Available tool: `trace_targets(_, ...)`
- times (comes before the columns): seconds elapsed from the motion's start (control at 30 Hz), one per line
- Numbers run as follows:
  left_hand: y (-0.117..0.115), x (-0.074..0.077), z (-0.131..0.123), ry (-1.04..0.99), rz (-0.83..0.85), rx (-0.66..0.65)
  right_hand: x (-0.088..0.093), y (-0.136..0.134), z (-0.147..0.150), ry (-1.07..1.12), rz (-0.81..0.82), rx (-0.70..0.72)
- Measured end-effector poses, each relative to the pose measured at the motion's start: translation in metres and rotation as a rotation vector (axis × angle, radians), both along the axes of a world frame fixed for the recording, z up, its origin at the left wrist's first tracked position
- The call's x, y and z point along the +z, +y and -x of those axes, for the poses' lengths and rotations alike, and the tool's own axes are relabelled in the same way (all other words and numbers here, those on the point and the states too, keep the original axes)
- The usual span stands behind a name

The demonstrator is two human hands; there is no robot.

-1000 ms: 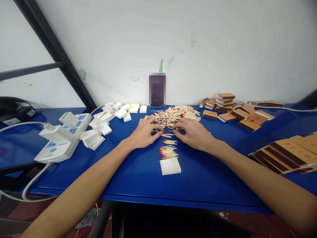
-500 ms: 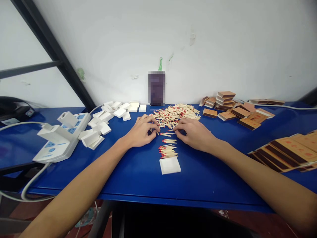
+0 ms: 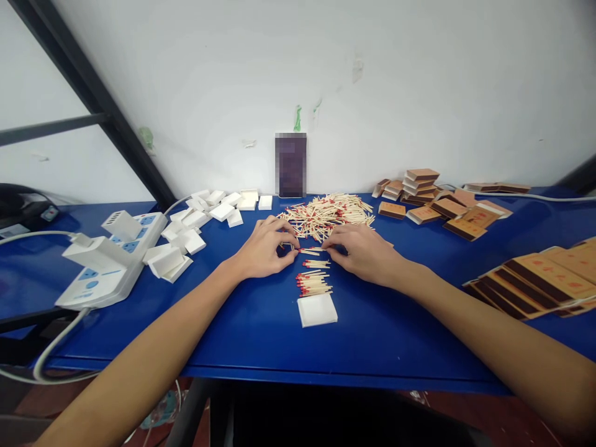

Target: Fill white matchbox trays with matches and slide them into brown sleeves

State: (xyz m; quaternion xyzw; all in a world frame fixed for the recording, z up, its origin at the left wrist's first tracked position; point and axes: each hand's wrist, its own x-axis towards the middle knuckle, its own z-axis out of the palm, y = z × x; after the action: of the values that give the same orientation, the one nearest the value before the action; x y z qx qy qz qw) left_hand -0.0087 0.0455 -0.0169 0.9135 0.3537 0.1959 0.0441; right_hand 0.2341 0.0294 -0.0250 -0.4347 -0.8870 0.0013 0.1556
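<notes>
While my left hand (image 3: 269, 249) curls at the red heads of a few thin wooden matches (image 3: 311, 251), my right hand (image 3: 361, 251) curls at their pale ends; whether either grips, I can't tell! They're on the glossy blue tabletop (image 3: 367, 338), near a jumbled red-tipped match heap (image 3: 328, 214).

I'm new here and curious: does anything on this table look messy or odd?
The match pile is tangled, heads pointing every way, unlike the lined-up matches in front. The white trays at left lie jumbled, some tilted. Nothing looks clearly damaged.
</notes>
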Motion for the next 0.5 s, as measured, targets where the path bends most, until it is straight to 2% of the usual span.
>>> trace_targets(0.5,0.000,-0.002,-0.005,-0.018,-0.003,0.024,-0.003,0.007,0.008,0.043,-0.003,0.036)
